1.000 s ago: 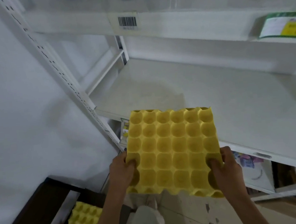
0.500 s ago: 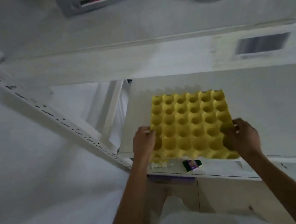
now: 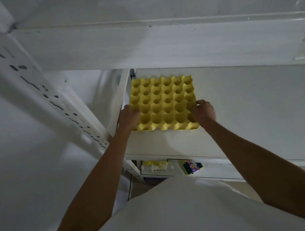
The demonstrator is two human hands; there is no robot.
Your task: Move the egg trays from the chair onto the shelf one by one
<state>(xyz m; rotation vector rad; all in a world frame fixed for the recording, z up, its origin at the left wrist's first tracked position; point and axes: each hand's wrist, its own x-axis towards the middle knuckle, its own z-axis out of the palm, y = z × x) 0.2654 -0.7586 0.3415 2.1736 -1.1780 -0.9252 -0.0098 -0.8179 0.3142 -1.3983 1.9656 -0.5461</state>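
Both hands hold one yellow egg tray [image 3: 163, 103] by its side edges: the left hand [image 3: 129, 117] is closed on the left rim and the right hand [image 3: 203, 111] on the right rim, with fingers curled into the outer cups. The tray lies flat at the far left of the shelf [image 3: 250, 108], close to the rear upright and well in from the front lip. It looks set down or very nearly so; whether its underside fully touches the board cannot be told from this angle.

To finish well, I would lower it level, ease both hands out sideways together so the light moulded tray does not skew or slide, and leave it square to the left edge so later trays nest cleanly on top.

The chair and any remaining trays are out of view, so how many are left is unknown. An upper shelf beam [image 3: 159, 45] crosses the top and hides the back of the bay. Small packets [image 3: 193, 167] on the level below are too dim to identify.
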